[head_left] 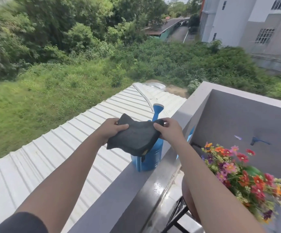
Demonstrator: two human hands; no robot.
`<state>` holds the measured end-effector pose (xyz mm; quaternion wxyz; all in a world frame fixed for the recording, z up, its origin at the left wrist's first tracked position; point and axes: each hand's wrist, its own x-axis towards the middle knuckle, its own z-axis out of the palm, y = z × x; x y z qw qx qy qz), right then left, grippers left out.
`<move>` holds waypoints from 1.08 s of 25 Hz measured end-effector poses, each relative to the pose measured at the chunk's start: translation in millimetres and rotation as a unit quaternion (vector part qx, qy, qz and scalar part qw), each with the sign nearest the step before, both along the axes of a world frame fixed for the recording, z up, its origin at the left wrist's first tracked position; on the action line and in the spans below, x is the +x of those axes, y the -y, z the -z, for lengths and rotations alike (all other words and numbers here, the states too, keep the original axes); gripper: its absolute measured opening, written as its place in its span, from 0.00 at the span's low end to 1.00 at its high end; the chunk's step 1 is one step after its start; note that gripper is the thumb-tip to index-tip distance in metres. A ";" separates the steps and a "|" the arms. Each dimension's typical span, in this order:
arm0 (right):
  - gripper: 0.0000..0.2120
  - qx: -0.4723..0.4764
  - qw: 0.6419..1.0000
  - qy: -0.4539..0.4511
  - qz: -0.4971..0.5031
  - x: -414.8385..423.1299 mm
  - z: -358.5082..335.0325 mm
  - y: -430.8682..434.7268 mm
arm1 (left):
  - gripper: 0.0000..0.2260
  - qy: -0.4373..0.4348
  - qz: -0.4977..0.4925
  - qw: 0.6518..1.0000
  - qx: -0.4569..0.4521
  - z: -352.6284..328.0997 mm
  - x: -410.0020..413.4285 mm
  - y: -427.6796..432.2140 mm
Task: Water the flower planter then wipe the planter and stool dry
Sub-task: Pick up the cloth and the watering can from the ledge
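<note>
Two ends of the dark cloth (134,139) are pinched, one in the left hand (110,131), one in the right hand (170,130), above the blue watering can (154,159); the flower planter (252,171) sits lower right, nearer the right hand.

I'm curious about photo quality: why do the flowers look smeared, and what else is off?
Head view: bright daylight; the flowers at lower right are motion-blurred while the dark cloth is sharp; head view's wide lens curves the ledge, where wet patches glare.

1. Both bare arms reach forward, converging.
2. Left hand (110,130) grips one edge of the cloth (134,137), thumb on top.
3. Right hand (170,131) grips the opposite edge, fingers curled.
</note>
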<state>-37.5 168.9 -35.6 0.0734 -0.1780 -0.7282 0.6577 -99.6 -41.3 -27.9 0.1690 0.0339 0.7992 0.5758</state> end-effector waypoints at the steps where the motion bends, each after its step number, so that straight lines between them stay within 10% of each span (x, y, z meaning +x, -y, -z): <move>1: 0.11 0.007 1.000 0.013 -0.004 -1.7 5.8 -3.8 | 0.10 0.003 -0.006 1.000 -0.005 6.7 -1.9 -3.9; 15: 0.21 0.368 0.929 -0.023 -0.017 8.2 66.4 9.1 | 0.27 -0.121 0.008 0.938 -0.325 24.4 50.0 -58.5; 27: 0.27 0.333 0.940 0.032 -0.066 7.8 85.9 12.1 | 0.16 -0.228 -0.008 0.919 -0.322 28.9 53.2 -84.0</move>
